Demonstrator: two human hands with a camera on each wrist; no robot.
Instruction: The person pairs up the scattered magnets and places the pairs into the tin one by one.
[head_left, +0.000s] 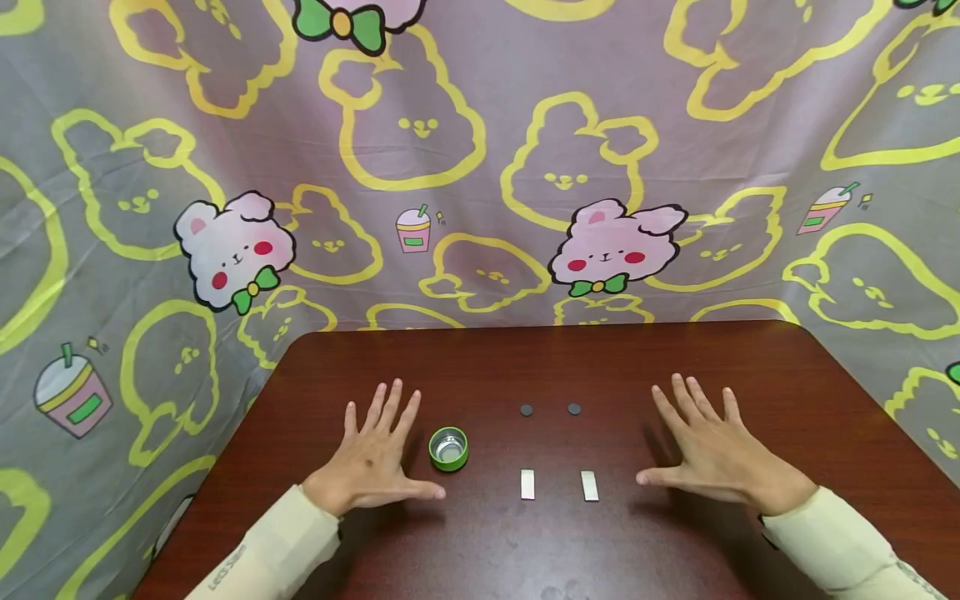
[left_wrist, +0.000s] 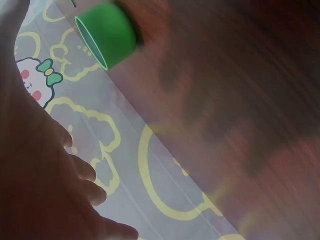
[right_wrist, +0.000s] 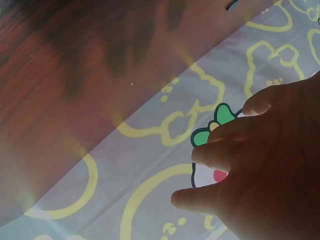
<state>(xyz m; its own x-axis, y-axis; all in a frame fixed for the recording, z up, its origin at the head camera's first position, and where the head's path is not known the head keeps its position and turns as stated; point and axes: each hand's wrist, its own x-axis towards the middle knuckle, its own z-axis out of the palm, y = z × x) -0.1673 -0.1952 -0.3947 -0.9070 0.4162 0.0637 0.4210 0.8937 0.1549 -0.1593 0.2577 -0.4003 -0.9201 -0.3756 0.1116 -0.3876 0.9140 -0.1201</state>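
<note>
My left hand (head_left: 375,458) is spread over the left side of the table, fingers straight and nothing held. Just right of it stands a small round green tin (head_left: 448,450) with a silvery inside, its open top facing up; the left wrist view shows the green outer wall of the tin (left_wrist: 107,35). On the right side my right hand (head_left: 712,450) is spread too, palm down and holding nothing. Between the hands lie two white strips (head_left: 528,484) (head_left: 590,486), side by side. Behind them are two small dark discs (head_left: 527,410) (head_left: 574,409).
The dark reddish-brown wooden table (head_left: 480,358) has rounded far corners. A grey-pink curtain (head_left: 480,167) printed with yellow outlines and cartoon rabbits hangs behind it and along both sides. Both hands throw shadows on the tabletop.
</note>
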